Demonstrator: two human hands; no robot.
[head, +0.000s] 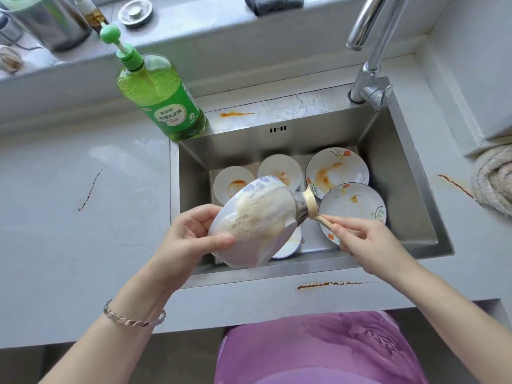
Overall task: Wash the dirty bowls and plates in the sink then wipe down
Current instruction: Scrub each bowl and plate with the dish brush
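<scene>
Grey speckled surface [83, 217] around a steel sink [401, 167], orange-brown smears on it in front of the sink, to its right and on the back ledge. Green dish soap bottle [163, 95] with pump stands at the sink's back left corner, touching the rim. Chrome faucet [368, 73] at the sink's back right corner, spout not running. Rolled cloth [493, 181] on the surface right of the sink. Window ledge behind the sink carries a metal drain stopper [135, 11], a grey rag [273, 4] and a metal pot [47, 20].

Left hand [194, 236] grips a white bowl [255, 223] with blue pattern over the sink's front left part, bowl tilted, outside facing the camera and coated in foam; thumb pressed on the outside wall, fingers curled around the rim. Silver bracelet [134, 318] on the left wrist. Right hand [365, 239] pinches the wooden handle of a dish brush [307, 206], bristle head pressed against the bowl's right side.

Inside the sink: two small white bowls [232, 181] with orange sauce behind the held bowl, two floral plates [336, 170] with sauce streaks at the sink's right side, the nearer one overlapping the farther. Another dish [291, 245] partly hidden under the held bowl. Purple floral clothing [318, 350] at bottom, in front of the sink.
</scene>
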